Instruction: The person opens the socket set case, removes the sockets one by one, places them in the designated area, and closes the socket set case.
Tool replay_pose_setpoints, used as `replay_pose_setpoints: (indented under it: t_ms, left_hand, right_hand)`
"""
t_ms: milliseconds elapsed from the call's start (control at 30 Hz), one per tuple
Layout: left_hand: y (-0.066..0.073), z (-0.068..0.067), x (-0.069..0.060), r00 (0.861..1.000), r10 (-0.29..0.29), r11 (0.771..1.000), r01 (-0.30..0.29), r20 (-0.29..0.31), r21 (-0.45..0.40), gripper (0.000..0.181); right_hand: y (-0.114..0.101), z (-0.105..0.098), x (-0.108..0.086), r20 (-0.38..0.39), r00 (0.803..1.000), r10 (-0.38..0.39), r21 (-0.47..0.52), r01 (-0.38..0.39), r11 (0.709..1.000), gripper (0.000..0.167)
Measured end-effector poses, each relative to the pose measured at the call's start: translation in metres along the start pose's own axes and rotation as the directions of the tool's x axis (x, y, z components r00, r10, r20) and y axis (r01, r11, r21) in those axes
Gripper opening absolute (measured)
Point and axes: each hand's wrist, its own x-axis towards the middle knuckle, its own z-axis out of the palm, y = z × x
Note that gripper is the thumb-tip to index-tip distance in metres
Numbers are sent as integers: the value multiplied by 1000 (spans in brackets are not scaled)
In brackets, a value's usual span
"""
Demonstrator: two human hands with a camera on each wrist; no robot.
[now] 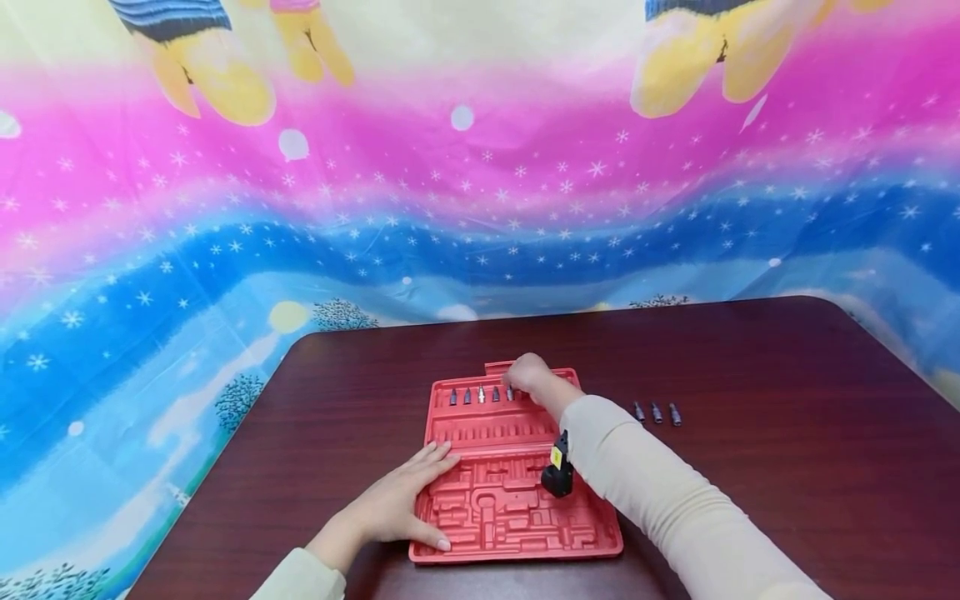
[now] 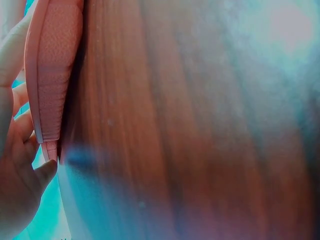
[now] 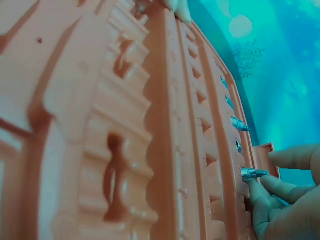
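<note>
A red plastic tool case (image 1: 517,546) lies spread open on the table. My left hand (image 1: 401,496) rests on its left edge with spread fingers, and the left wrist view shows this hand (image 2: 22,170) beside the case's side wall (image 2: 52,75). My right hand (image 1: 531,375) is at the top row of the far half, where several small metal socket bits (image 1: 482,395) stand in slots. In the right wrist view, fingers of my right hand (image 3: 287,195) touch the end of one socket bit (image 3: 254,173), with another digit held apart above it.
Three loose socket bits (image 1: 657,413) lie on the dark wooden table (image 1: 787,467) right of the case. A black wrist camera (image 1: 557,477) hangs from the right sleeve over the near half. Behind the table hangs a colourful printed cloth (image 1: 510,192).
</note>
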Motion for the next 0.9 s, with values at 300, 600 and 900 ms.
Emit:
replay_pose_setpoints:
  t_ms: [300,600,900]
  left_hand:
    - [1,-1,-1,1000,-4,1000,4,7,1,98]
    - [0,0,-1,1000,0,1000,0,6,9,99]
    - [1,-1,1,1000,-2,1000,1,4,17,99]
  right_hand:
    - [6,-1,-1,3,1000,3,-102,-2,995,17]
    - [11,-5,-4,16,999,-28,6,28,1000,7]
    - [9,-8,-8,-22,998,-57,209,60,976,14]
